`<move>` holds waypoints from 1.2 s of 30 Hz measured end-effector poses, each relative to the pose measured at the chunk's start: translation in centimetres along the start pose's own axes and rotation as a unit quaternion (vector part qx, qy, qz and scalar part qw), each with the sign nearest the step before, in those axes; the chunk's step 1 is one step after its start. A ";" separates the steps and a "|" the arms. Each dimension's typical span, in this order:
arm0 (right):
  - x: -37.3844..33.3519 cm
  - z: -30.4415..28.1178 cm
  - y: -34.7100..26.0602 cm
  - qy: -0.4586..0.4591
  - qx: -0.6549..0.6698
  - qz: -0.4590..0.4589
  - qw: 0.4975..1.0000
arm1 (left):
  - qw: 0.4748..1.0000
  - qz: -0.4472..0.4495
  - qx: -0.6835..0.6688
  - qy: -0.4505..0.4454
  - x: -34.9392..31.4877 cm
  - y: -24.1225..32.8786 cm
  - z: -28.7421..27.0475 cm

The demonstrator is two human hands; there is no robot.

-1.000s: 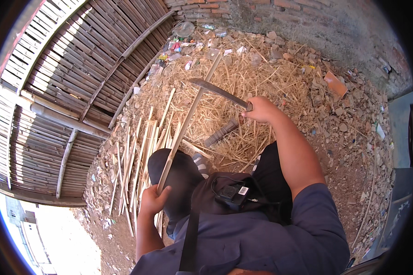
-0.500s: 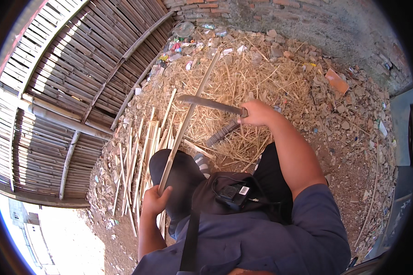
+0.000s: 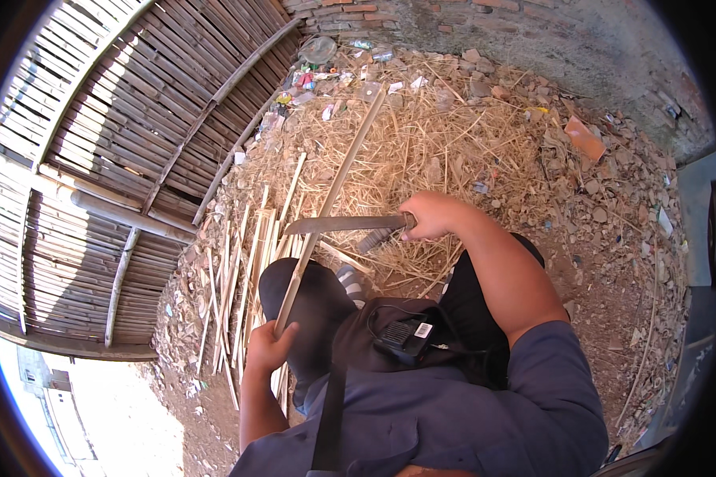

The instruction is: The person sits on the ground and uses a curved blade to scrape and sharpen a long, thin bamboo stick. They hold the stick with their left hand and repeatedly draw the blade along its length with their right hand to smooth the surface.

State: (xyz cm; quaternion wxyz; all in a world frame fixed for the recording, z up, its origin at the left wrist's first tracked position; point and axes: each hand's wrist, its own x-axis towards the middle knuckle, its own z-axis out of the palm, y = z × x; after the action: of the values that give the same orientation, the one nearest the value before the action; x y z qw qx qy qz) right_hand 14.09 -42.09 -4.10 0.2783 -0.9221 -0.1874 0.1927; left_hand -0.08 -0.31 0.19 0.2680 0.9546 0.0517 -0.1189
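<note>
My left hand (image 3: 270, 346) is closed around the lower end of a long split bamboo strip (image 3: 347, 164), beside my left knee. The strip slants up and away over the shavings. My right hand (image 3: 433, 215) grips the handle of a machete (image 3: 348, 225). Its dark blade points left and crosses the bamboo strip about midway, seemingly against it. Below the blade, near my right hand, lies a dark ridged rod-like piece (image 3: 376, 238), partly covered.
Several pale bamboo strips (image 3: 250, 262) lie beside my left leg. Dry shavings (image 3: 445, 151) and rubble spread ahead. A slatted bamboo wall (image 3: 167, 111) stands left, a brick wall (image 3: 525, 32) behind. A black device (image 3: 404, 338) rests at my lap.
My right hand has drawn the machete nearer to me along the bamboo strip, and the blade now lies more level. My left hand and the strip have hardly moved.
</note>
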 end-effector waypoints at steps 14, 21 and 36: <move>-0.9 -1.4 2.5 0.089 0.049 0.093 0.990 | 1.000 -0.010 -0.006 -0.018 0.5 -0.3 0.0; 0.3 -0.1 0.8 0.021 0.008 0.002 1.000 | 1.000 -0.007 -0.012 0.006 0.1 -0.4 0.3; -0.1 -0.9 4.1 0.103 0.039 0.083 0.990 | 0.999 -0.017 -0.017 -0.021 0.4 -0.3 0.0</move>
State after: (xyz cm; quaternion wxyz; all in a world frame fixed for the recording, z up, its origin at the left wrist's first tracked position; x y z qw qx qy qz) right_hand 15.36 -45.68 -5.78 0.3146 -0.9380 -0.0727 0.1259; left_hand 0.24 -0.01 -0.02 0.2834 0.9461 0.0648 -0.1426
